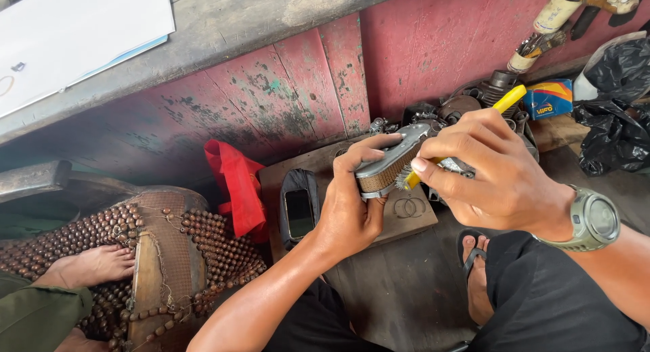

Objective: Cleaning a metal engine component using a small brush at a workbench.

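My left hand point(352, 203) grips an air filter point(391, 164), a curved piece with a grey metal top and tan pleated mesh along its side. My right hand point(487, 169) is closed around a yellow-handled brush point(509, 98), whose yellow bristles rest against the filter's mesh at the right end. A grey watch point(590, 221) sits on my right wrist. Both hands hover over a wooden board point(413, 213) on the floor.
A phone in a dark pouch point(298, 206) and a red bag point(238, 183) lie at left. Another person's bare foot point(95, 265) rests on a beaded seat cover point(203, 247). Engine parts point(467, 105), a blue box point(548, 98) and black plastic bags point(619, 101) crowd the red wall.
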